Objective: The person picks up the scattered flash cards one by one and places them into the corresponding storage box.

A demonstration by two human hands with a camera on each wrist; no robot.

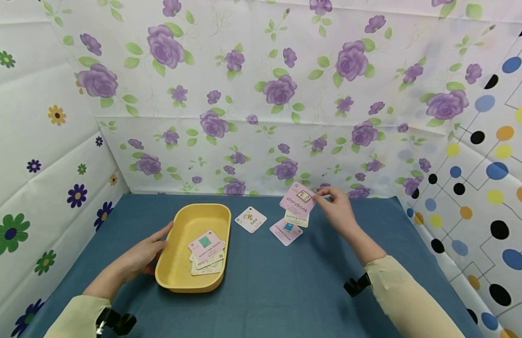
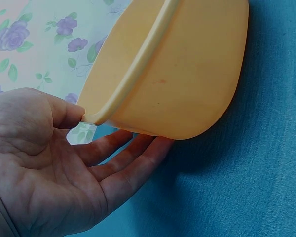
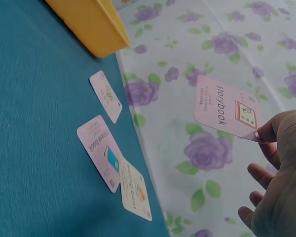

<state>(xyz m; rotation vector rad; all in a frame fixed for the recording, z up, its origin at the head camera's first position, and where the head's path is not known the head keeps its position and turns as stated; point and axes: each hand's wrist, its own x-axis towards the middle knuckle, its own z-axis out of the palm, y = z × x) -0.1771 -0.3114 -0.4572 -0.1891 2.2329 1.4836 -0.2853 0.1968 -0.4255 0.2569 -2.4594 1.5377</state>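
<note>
My right hand (image 1: 338, 211) pinches a pink "storybook" card (image 1: 297, 199) by one corner between thumb and finger. In the right wrist view that card (image 3: 228, 108) is raised above the table. Below it lie a "sailing boat" card (image 1: 297, 219) and a pink "Chinese book" card (image 1: 286, 232), overlapping; a white "bee" card (image 1: 251, 219) sits to their left. My left hand (image 1: 142, 253) grips the left side of a yellow plastic basin (image 1: 172, 263), thumb at the rim and fingers under its wall (image 2: 187, 74). Inside, a pink "exercise book" card (image 1: 206, 246) tops several stacked cards.
A blue cloth (image 1: 277, 300) covers the table. Floral sheeting (image 1: 252, 155) hangs along the back edge, with a flower-patterned sheet (image 1: 53, 178) at the left and a dotted one (image 1: 468, 225) at the right.
</note>
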